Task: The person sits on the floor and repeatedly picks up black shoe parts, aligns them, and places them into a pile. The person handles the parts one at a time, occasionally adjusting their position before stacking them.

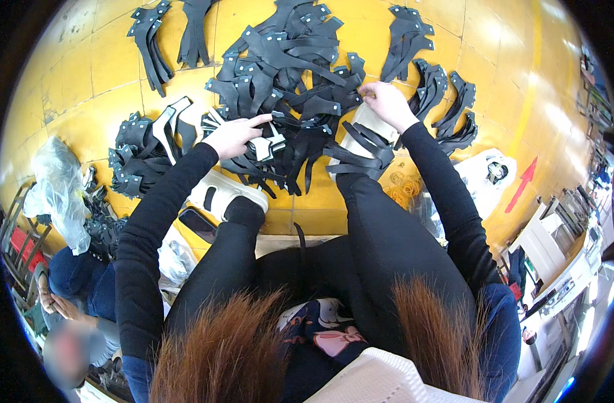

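My left hand (234,138) is over the near left side of a big heap of black strap pieces (280,50). Its index finger is stretched out over the straps, beside some white strap pieces (269,145). At the heap's right edge, my right hand (386,106) has its fingertips bent together close to a black piece; what they hold, if anything, is hidden. Below that hand, several black straps (371,144) lie across the white shoe (353,163) on my right foot. Another white shoe (221,195) is on my left foot.
Smaller bundles of black straps (408,41) lie around the heap on the yellow floor (502,87). A phone (197,224) is by my left foot, orange rubber bands (402,188) by my right. Plastic bags (57,181) stand at the left. Another person's hands (55,299) are at lower left.
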